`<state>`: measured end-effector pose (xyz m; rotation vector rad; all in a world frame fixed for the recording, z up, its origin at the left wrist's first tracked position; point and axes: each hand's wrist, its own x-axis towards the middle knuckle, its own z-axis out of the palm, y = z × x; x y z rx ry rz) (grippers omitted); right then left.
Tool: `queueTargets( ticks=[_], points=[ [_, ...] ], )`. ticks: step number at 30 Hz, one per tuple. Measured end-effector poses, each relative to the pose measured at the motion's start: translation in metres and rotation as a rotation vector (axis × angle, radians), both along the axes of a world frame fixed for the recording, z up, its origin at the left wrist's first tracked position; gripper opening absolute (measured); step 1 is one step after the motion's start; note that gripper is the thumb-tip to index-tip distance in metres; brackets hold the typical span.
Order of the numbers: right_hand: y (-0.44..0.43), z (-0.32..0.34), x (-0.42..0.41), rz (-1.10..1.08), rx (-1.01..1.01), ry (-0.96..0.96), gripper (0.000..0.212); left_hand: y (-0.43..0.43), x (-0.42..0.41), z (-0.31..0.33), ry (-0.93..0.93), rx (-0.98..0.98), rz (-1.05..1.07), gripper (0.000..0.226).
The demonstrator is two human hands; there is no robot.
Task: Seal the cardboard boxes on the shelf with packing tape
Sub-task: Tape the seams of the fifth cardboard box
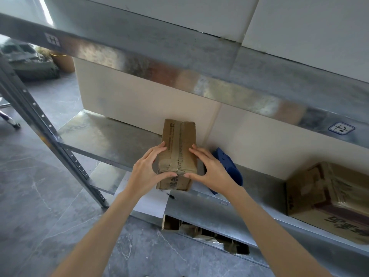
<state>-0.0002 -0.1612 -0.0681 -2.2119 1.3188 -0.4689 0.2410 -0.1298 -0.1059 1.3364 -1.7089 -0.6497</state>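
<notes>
The small cardboard box [176, 154] stands on the metal shelf [111, 134], its far end against the pale wall behind it; both hands press on its near end, the left hand [148, 169] on the side away from the blue tape dispenser [227, 168] and the right hand [209, 166] on the side next to it; each grip is spread flat, fingers on the top face and thumbs [169, 174] meeting over the front edge, clasping nothing but the box itself; a tape strip appears to run along the top seam and down the front; the step in hand seems to be smoothing it down; it is done best by rubbing outward from the seam, pressing firmly over the corner so no bubble lifts, and steadying the box against the wall; a larger box [329, 200] sits further along past the dispenser.
</notes>
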Motion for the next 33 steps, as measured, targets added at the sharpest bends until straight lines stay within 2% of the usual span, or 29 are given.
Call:
queueTargets(
  ticks=[4, 9, 15, 17, 23, 28, 33],
  points=[
    [0.003, -0.001, 0.001, 0.002, -0.025, 0.007, 0.092, 0.001, 0.000, 0.002, -0.018, 0.001, -0.002, 0.090],
    [0.003, -0.002, 0.006, -0.040, -0.138, 0.048, 0.086, 0.001, -0.003, 0.003, -0.024, 0.000, 0.033, 0.085],
    [-0.003, 0.005, -0.005, 0.060, -0.041, 0.148, 0.105, 0.006, -0.005, 0.002, -0.010, 0.021, 0.063, 0.084],
    [-0.006, 0.009, -0.012, 0.110, -0.032, 0.176, 0.105, 0.008, -0.004, 0.003, 0.001, 0.021, 0.090, 0.080],
    [-0.011, 0.010, -0.013, 0.184, -0.116, 0.131, 0.071, 0.023, 0.009, 0.011, 0.018, 0.037, 0.254, 0.060],
    [-0.007, 0.001, 0.013, 0.142, -0.279, 0.061, 0.044, 0.027, 0.023, 0.009, 0.023, 0.037, 0.367, 0.049],
    [-0.006, -0.004, 0.043, 0.098, -0.339, 0.039, 0.042, 0.028, 0.032, 0.010, 0.103, 0.028, 0.386, 0.037]
  ],
)
